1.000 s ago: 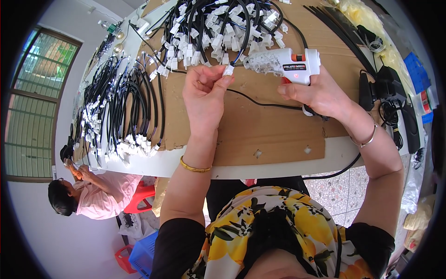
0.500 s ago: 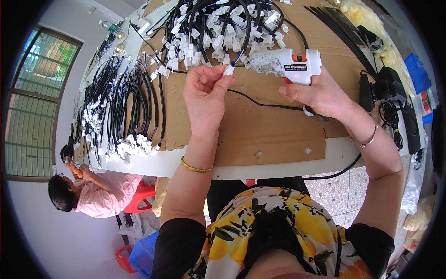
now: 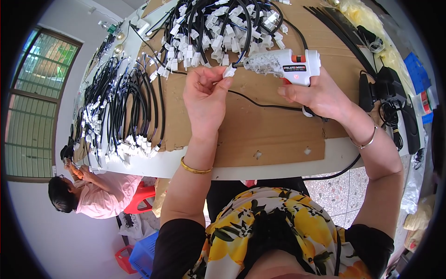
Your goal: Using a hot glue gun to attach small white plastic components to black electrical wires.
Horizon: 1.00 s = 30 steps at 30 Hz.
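Note:
Between thumb and fingers, my left hand [image 3: 204, 95] pinches a small white plug connector [image 3: 229, 71] on the end of a black cable. My right hand [image 3: 323, 93] is wrapped round the handle of a white hot glue gun [image 3: 304, 69]. Its nozzle [image 3: 238, 65] points left and meets, or nearly meets, the connector's end; I cannot tell whether they touch. Old glue coats the front of the gun's barrel. Just beyond my hands lies a large heap of black cables with white connectors [image 3: 218, 35].
Brown cardboard [image 3: 278, 135] covers much of the white table [image 3: 186, 174]. More bundled cables [image 3: 139, 107] lie at the left. A black power adapter [image 3: 390, 86] with coiled cord sits at the right, near black tubes [image 3: 341, 37]. A person in pink [image 3: 104, 193] works at the far left.
Both hands stay almost in place. The glue gun's nozzle and the connector have shifted very slightly against each other.

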Available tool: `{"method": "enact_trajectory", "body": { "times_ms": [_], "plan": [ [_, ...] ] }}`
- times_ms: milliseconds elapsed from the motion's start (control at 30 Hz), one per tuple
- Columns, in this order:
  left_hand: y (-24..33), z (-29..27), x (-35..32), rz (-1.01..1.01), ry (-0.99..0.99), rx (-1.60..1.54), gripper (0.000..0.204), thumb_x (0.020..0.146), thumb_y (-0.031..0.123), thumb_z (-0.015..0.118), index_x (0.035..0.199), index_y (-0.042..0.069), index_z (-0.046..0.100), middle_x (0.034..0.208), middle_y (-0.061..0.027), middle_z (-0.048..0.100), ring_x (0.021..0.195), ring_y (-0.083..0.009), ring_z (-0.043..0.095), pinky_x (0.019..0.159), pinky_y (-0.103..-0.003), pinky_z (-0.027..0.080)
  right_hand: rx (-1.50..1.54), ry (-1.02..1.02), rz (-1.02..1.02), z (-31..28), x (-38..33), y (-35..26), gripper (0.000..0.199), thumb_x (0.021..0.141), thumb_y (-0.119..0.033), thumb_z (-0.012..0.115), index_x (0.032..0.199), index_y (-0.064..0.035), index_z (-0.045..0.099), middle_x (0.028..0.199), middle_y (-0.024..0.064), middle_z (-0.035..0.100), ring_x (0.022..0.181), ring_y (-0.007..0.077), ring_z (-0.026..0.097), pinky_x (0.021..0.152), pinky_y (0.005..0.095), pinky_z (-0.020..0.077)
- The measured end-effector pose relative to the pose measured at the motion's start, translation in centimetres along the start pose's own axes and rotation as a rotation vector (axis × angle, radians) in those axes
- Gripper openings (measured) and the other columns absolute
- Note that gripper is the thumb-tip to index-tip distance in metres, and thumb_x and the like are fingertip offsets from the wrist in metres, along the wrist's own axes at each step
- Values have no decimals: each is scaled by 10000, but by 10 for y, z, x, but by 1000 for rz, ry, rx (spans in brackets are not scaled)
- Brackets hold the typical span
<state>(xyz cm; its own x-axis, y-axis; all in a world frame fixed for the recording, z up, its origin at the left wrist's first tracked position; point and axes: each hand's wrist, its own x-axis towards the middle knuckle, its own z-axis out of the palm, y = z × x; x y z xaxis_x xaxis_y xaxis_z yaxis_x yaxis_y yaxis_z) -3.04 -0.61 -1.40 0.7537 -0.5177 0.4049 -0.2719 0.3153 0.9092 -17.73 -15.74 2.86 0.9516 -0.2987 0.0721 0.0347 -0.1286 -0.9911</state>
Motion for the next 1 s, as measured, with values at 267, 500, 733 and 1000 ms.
{"method": "enact_trajectory", "body": {
  "times_ms": [267,500,733,1000],
  "plan": [
    [0,-1,1,15,5,44,235,736,-141,538,836,20,400,917,-172,589,805,-196,597,740,-299,507,23,7,21,0,0,2,138,701,-13,589,780,-24,476,683,8,507,605,75,482,546,218,403],
    [2,0,0,-52,8,-100,222,744,-146,515,856,14,407,908,-143,580,787,-157,588,715,-245,490,-24,-5,39,-3,0,2,139,708,-15,584,790,-27,473,684,4,504,615,75,481,551,223,406],
    [0,-1,0,-62,12,-101,231,742,-144,521,871,12,411,920,-142,578,786,-158,586,716,-247,492,9,2,-2,-1,0,1,153,703,-7,581,814,-24,477,689,5,505,622,75,482,558,224,410],
    [1,-1,-1,16,-29,-10,256,723,-160,533,865,16,414,925,-123,574,825,-125,559,725,-218,460,11,-6,25,-1,-1,2,147,705,-18,580,814,-26,482,699,4,509,627,73,480,562,222,411]
  ]
}}
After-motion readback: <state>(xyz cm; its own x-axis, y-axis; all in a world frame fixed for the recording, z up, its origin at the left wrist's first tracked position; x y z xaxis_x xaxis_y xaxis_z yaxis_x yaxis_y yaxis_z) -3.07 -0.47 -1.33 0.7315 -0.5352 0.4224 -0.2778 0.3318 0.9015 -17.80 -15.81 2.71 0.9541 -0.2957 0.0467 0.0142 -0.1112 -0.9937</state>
